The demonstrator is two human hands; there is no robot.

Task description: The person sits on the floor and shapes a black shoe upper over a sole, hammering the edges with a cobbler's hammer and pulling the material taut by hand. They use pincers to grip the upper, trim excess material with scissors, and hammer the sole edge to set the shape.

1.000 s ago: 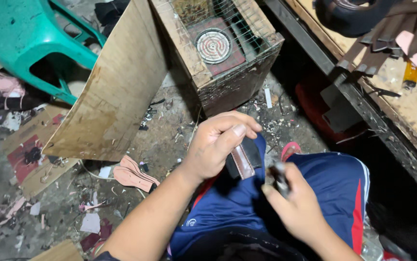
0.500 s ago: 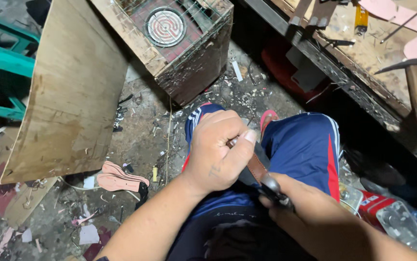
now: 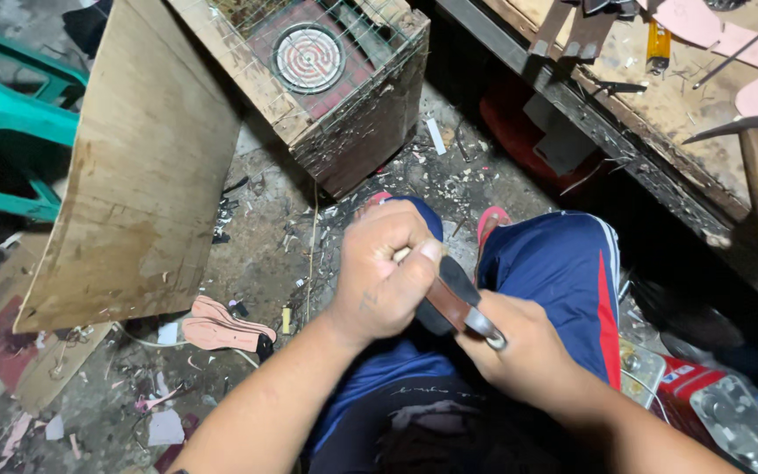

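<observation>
Left hand [image 3: 385, 279] fisted round black-and-brown strip [image 3: 449, 298]; right hand [image 3: 519, 355] just beside it, fingers clamping metal tool [image 3: 484, 326].

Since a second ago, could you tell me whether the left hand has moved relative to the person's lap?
Yes. The left hand has closed into a tighter fist and shifted toward the right hand, over the dark brown-edged piece, judged against the blue trousers.

1 head view, steep downward, close over hands [image 3: 449, 307], lap, littered floor [image 3: 265, 228].
</observation>
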